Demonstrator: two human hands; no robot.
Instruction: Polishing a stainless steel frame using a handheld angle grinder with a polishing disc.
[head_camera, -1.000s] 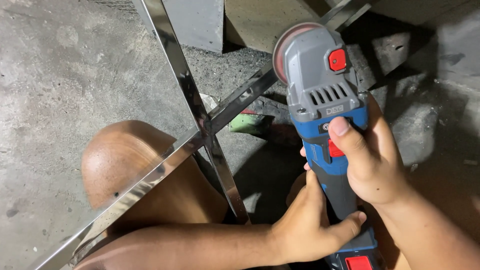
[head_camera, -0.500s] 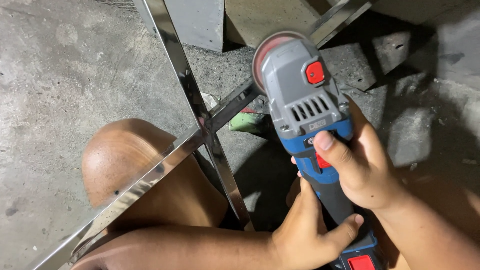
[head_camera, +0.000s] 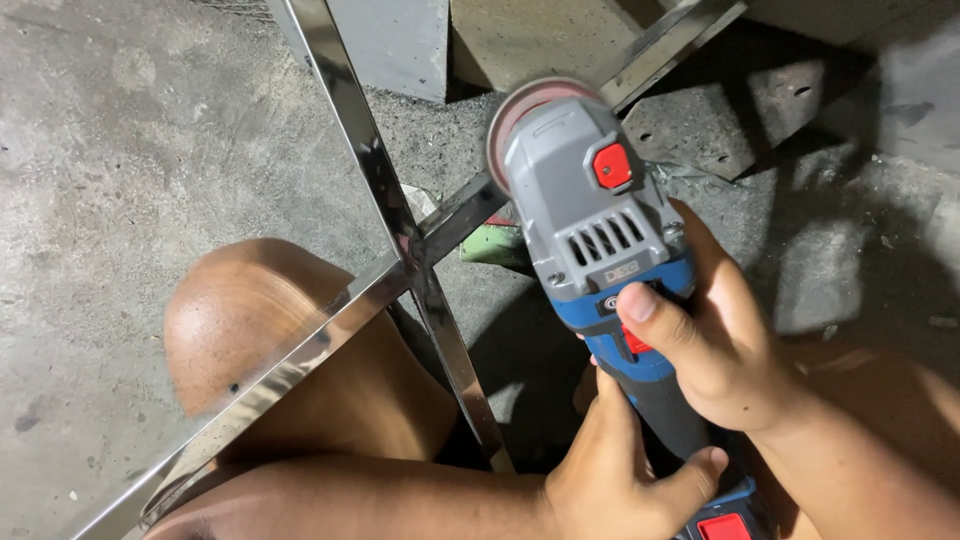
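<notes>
I have the angle grinder in both hands, right of the frame's centre. My right hand is wrapped round the blue body, thumb lying across the top near the red switch; my left hand is closed round the dark rear grip at the lower edge, thumb hooked over it. Over the last second I have swung the grey head leftward and a little down, so the reddish disc now sits just beside the upper right arm of the polished steel cross frame, close to the joint where the bars meet (whether it actually touches the metal I cannot tell). That puts the disc much nearer the joint than a moment ago. My bare knee lies under the lower left bar, and a green scrap lies on the concrete floor below the grinder's head.
</notes>
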